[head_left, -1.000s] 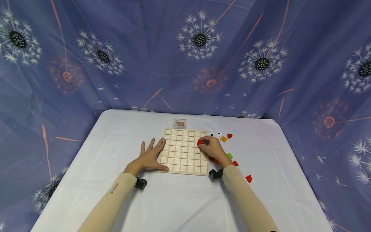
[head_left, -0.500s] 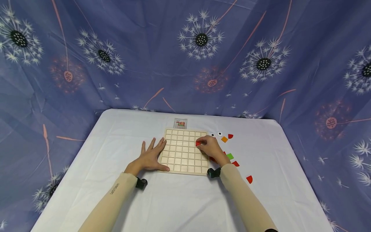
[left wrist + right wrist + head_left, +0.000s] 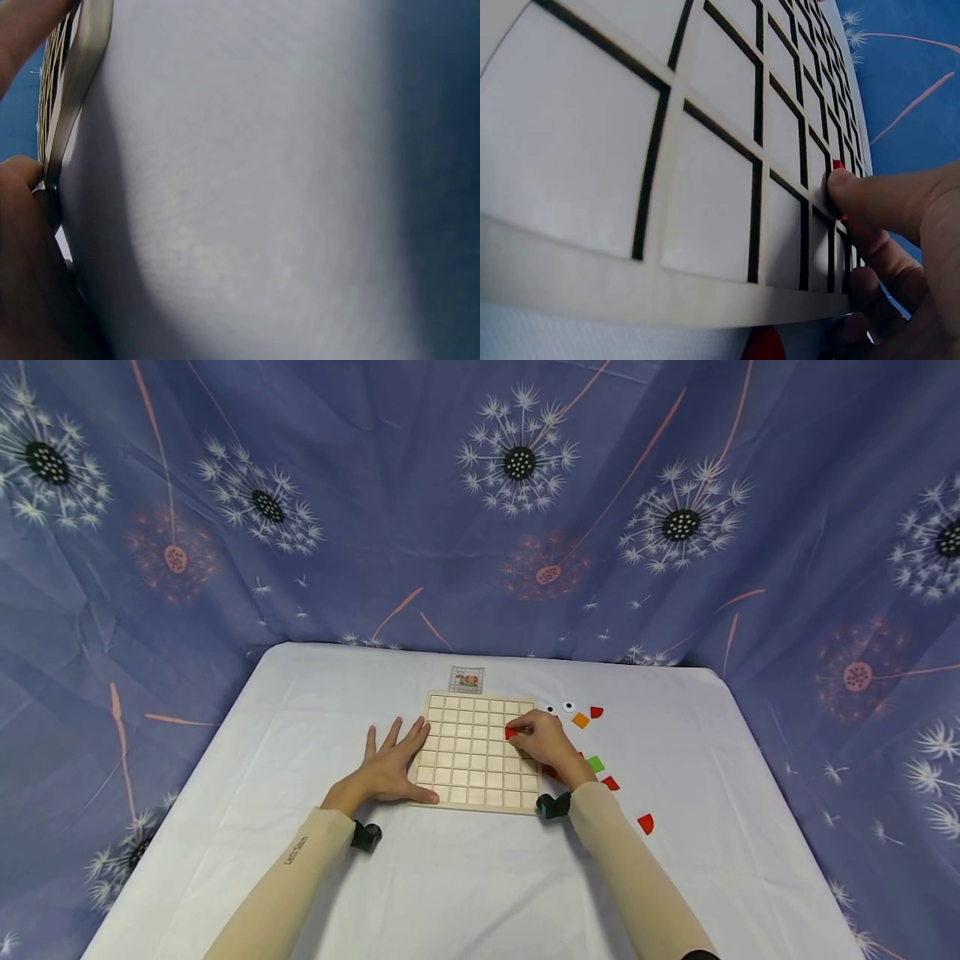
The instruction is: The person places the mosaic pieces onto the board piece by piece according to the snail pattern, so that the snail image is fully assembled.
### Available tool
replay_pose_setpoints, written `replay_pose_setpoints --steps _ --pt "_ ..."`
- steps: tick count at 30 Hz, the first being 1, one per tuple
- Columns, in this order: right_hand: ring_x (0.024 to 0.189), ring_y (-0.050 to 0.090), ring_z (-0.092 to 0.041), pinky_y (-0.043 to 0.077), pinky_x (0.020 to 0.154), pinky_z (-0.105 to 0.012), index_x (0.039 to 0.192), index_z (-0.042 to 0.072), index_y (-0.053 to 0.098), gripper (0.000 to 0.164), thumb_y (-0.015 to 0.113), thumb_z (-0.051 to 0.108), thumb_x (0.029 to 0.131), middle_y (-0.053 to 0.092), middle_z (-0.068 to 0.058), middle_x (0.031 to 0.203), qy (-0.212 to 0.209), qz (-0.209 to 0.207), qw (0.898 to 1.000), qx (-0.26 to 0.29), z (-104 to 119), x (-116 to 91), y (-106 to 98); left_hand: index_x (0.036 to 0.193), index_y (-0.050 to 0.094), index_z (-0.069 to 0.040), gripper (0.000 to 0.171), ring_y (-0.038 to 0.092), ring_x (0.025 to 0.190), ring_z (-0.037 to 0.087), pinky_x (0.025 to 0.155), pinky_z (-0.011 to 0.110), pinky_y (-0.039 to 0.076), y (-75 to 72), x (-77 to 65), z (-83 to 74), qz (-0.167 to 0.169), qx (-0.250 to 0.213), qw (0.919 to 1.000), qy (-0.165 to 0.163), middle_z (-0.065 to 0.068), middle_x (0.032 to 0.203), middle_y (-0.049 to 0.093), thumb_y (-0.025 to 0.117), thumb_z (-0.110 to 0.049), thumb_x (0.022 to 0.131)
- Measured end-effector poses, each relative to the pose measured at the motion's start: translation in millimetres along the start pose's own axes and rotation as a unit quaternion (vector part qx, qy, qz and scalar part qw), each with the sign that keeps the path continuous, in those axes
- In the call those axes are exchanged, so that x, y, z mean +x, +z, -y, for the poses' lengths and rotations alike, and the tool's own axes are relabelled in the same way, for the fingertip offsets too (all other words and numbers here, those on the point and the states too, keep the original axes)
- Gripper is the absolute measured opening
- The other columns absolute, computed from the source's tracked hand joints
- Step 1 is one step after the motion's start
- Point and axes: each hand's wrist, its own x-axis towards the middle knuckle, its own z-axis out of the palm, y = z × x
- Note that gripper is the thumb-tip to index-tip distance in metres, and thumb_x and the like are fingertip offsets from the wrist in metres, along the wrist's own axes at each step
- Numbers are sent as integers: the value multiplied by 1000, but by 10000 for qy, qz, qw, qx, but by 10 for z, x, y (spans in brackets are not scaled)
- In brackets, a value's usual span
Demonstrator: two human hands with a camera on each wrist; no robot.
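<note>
A pale wooden grid board (image 3: 472,803) with square recesses lies on the white table. My left hand (image 3: 386,771) rests with spread fingers on its left edge, the thumb over the front left corner. Over the right part of the grid, my right hand (image 3: 546,740) pinches a small red piece (image 3: 512,733) between thumb and fingertips. In the right wrist view the red piece (image 3: 838,164) shows as a sliver at the thumb, right at a recess. The left wrist view shows the board's edge (image 3: 79,82) beside my fingers.
A small picture card (image 3: 467,680) lies behind the board. To the right are eye pieces (image 3: 568,707), an orange square (image 3: 581,721), a green piece (image 3: 596,764) and several red pieces, one a red quarter-round (image 3: 646,823). A patterned blue curtain (image 3: 420,510) hangs behind.
My right hand has shifted slightly left with the red piece, a little farther over the grid. The left hand has stayed on the board's edge.
</note>
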Motion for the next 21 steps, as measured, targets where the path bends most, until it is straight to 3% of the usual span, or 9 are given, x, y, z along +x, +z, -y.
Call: replay_pose_setpoints --steps 7,14,21 --pt "107 62 -26 53 97 -44 119 11 78 27 76 12 92 69 -10 126 36 44 9999 102 -30 0 5 167 13 -14 133 -6 160 42 118 72 -17 4 -1 0 25 -91 9999 39 6 175 6 83 -71 69" --pt "118 63 -27 52 104 -45 126 11 74 35 77 13 91 67 -10 131 -60 223 9994 260 -48 -15 -6 167 14 -14 134 -4 159 44 118 74 -14 -15 -27 -12 -19 -47 10000 14 7 175 7 84 -70 68" --pt "117 63 -27 53 102 -47 137 10 66 45 76 19 94 66 -9 130 -279 345 9978 500 -103 -118 -196 167 14 -13 134 -4 159 45 117 74 -15 -8 -11 0 -13 -76 9999 71 7 175 7 83 -71 68"
